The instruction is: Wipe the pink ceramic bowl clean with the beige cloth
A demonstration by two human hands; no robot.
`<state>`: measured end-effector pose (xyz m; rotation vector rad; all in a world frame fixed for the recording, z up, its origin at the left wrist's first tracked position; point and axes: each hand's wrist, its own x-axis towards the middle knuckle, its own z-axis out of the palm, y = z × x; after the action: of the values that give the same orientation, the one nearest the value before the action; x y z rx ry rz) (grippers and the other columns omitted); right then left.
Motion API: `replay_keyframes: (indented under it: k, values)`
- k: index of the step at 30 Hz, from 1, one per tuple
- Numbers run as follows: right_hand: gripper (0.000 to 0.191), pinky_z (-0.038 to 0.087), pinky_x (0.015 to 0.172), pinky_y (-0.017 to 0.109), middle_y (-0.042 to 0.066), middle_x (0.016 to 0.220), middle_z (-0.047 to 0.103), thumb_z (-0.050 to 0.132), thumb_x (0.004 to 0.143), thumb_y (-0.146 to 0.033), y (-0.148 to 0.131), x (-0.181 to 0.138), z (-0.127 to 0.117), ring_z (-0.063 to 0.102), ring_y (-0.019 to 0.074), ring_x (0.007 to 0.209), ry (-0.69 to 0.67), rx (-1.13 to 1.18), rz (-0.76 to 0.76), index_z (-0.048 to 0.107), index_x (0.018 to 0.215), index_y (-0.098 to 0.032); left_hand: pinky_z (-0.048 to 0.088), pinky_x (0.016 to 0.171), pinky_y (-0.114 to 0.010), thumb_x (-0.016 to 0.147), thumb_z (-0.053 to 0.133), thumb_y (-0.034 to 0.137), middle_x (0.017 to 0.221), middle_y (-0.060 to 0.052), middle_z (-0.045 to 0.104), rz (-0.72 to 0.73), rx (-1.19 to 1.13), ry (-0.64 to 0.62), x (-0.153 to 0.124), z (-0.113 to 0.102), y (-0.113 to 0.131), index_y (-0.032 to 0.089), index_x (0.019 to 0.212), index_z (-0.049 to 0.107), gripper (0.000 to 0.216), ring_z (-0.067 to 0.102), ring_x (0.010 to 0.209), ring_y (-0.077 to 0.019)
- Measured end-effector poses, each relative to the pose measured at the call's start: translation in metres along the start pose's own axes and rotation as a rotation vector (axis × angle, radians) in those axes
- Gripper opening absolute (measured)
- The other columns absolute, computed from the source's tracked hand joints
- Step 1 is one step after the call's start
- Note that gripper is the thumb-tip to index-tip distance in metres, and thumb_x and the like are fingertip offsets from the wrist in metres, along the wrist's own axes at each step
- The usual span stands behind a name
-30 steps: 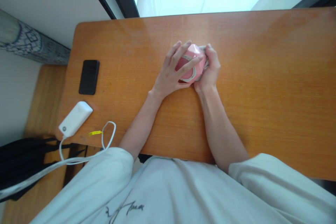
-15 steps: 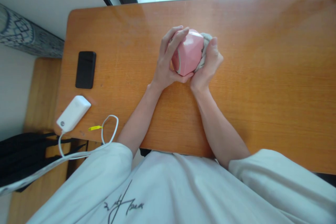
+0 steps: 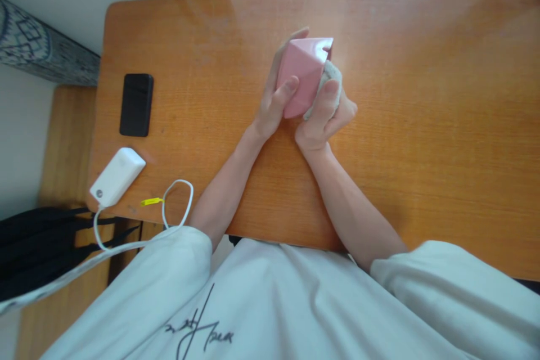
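Note:
A pink faceted cup [image 3: 302, 72] is held over the middle of the wooden table [image 3: 422, 95]. My left hand [image 3: 274, 104] wraps round its left side, thumb on the front face. My right hand [image 3: 327, 112] is closed on a small grey-white cloth [image 3: 331, 76] and presses it against the cup's right side. The cup's opening is turned away from the camera.
A black phone [image 3: 136, 104] lies at the table's left. A white power bank [image 3: 117, 176] with a white cable [image 3: 177, 219] sits near the left front corner. A black bag [image 3: 37, 253] rests on a lower wooden surface at the left.
The cup has been turned in my hands: its opening, seen a second ago, now faces away. My right hand with the cloth has shifted along the cup's right side.

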<state>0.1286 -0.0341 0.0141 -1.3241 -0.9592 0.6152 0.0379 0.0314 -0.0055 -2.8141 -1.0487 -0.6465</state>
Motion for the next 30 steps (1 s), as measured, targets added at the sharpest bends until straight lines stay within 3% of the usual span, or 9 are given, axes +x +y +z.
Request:
replay_keyframes:
  k: [2,5,7,9,11,13,16,20,30]
  values:
    - [0.058,0.056,0.078,0.040,0.001,0.074,0.046,0.037,0.117,-0.067,-0.008,0.006,0.003,0.065,0.0245,0.081,0.088,0.087,-0.038,0.049,0.074,-0.031,0.069,0.090,-0.044,0.117,0.013,0.045,0.150,-0.009,0.081,-0.097,-0.023,-0.070,-0.003,-0.015,0.010,0.022,0.110,0.094,0.085,0.069,0.153,-0.0348]
    - [0.055,0.058,0.081,0.037,0.001,0.077,0.048,0.045,0.116,-0.068,-0.013,0.022,0.003,0.064,0.0235,0.084,0.153,0.257,0.050,0.047,0.075,-0.031,0.066,0.088,-0.041,0.114,0.022,0.051,0.149,-0.009,0.081,-0.457,-0.362,0.307,-0.001,-0.019,0.019,0.023,0.108,0.095,0.078,0.062,0.157,-0.0365]
    - [0.052,0.062,0.087,0.036,0.003,0.082,0.058,0.045,0.116,-0.067,-0.008,0.036,0.000,0.069,0.0245,0.099,0.164,0.291,0.142,0.043,0.077,-0.032,0.065,0.100,-0.047,0.115,0.030,0.063,0.163,-0.008,0.072,-0.535,-0.510,0.474,0.002,-0.010,0.019,0.029,0.139,0.087,0.070,0.053,0.167,-0.0376]
    - [0.052,0.065,0.095,0.037,0.004,0.090,0.066,0.035,0.117,-0.067,0.005,0.049,-0.004,0.072,0.0244,0.113,0.115,0.266,0.166,0.042,0.079,-0.032,0.061,0.125,-0.056,0.107,0.062,0.080,0.182,-0.009,0.054,-0.433,-0.541,0.433,0.004,0.002,0.012,0.038,0.169,0.062,0.075,0.041,0.178,-0.0348]
    - [0.056,0.066,0.096,0.039,0.004,0.094,0.071,0.029,0.117,-0.067,0.019,0.061,-0.007,0.075,0.0243,0.117,0.001,0.273,0.156,0.048,0.080,-0.031,0.048,0.142,-0.063,0.089,0.084,0.087,0.192,-0.009,0.037,-0.306,-0.537,0.339,0.003,0.012,0.002,0.042,0.181,0.040,0.111,0.029,0.184,-0.0366]
    - [0.061,0.067,0.092,0.039,0.002,0.094,0.073,0.031,0.117,-0.070,0.029,0.068,-0.008,0.078,0.0236,0.113,-0.104,0.373,0.168,0.056,0.081,-0.029,0.039,0.149,-0.067,0.082,0.090,0.089,0.195,-0.009,0.029,-0.227,-0.538,0.296,0.001,0.016,-0.010,0.042,0.182,0.032,0.125,0.020,0.186,-0.0405]
    - [0.058,0.069,0.088,0.038,-0.001,0.087,0.073,0.046,0.114,-0.072,0.033,0.071,-0.006,0.081,0.0228,0.104,-0.094,0.609,0.217,0.063,0.081,-0.027,0.030,0.150,-0.070,0.081,0.088,0.092,0.195,-0.013,0.022,-0.084,-0.504,0.318,-0.003,0.017,-0.022,0.038,0.183,0.025,0.131,0.021,0.184,-0.0436]
    - [0.053,0.069,0.084,0.038,-0.001,0.080,0.073,0.067,0.105,-0.074,0.025,0.068,-0.002,0.080,0.0231,0.093,-0.075,0.731,0.287,0.066,0.079,-0.027,0.031,0.146,-0.069,0.094,0.075,0.092,0.193,-0.014,0.023,0.049,-0.466,0.382,-0.005,0.012,-0.023,0.035,0.184,0.024,0.118,0.032,0.177,-0.0421]
    - [0.047,0.050,0.061,0.028,-0.002,0.076,0.065,0.075,0.101,-0.066,0.005,0.050,0.003,0.061,0.0150,0.069,0.006,0.646,0.256,0.066,0.078,-0.026,0.036,0.144,-0.065,0.095,0.076,0.089,0.185,-0.012,0.041,-0.061,-0.657,0.447,-0.010,0.011,-0.022,0.037,0.182,0.033,0.110,0.042,0.172,-0.0435]
